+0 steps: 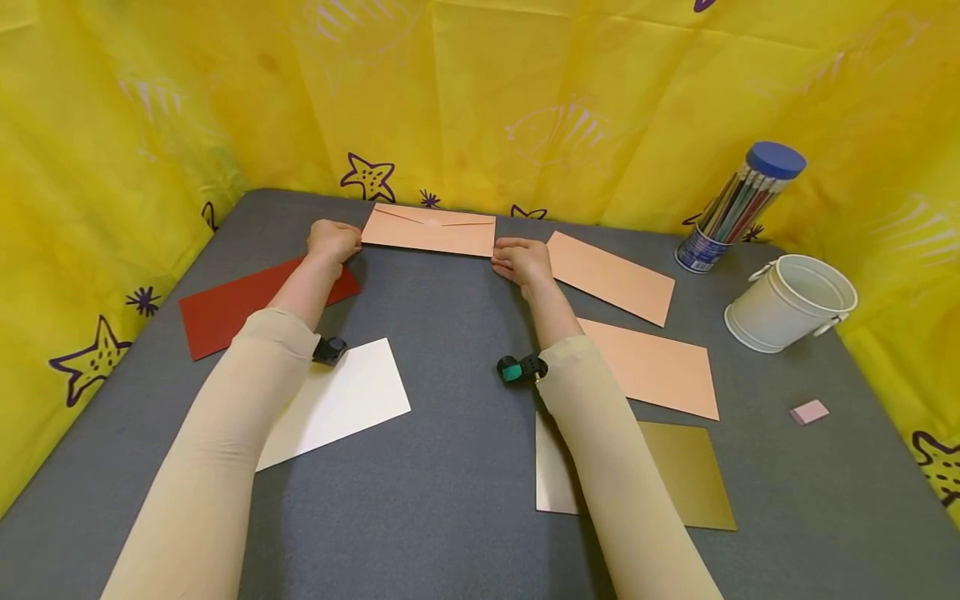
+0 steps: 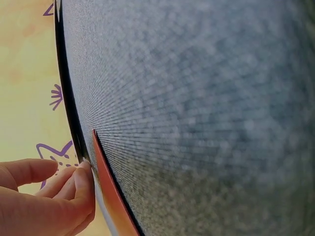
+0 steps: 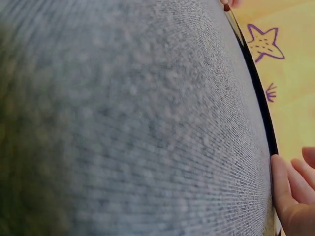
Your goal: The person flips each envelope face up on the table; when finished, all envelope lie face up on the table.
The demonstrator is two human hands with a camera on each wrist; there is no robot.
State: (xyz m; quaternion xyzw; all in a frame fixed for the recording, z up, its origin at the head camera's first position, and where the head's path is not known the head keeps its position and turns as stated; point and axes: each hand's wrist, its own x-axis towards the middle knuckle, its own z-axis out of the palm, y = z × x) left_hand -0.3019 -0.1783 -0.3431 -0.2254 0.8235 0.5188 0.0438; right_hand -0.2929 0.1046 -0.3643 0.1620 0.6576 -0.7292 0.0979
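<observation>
A peach envelope (image 1: 431, 229) with its pointed flap facing up lies at the far side of the table, spanning the distance between both hands. My left hand (image 1: 334, 242) is at its left end; in the left wrist view the bent fingertips (image 2: 84, 169) touch near the edge and the thumb stands apart from them. At the opposite end, my right hand (image 1: 523, 261) lays its fingertips (image 3: 276, 164) along the right edge, thumb away from the envelope. Just beside that hand, a second peach envelope (image 1: 615, 279) rests at a slant.
A red envelope (image 1: 247, 304) and a white one (image 1: 352, 400) lie under the left arm. Another peach envelope (image 1: 660, 367) and a gold one (image 1: 690, 475) lie by the right arm. Farther right stand a blue-lidded pencil tub (image 1: 705, 250), a white bucket (image 1: 772, 312) and a small pink block (image 1: 810, 412).
</observation>
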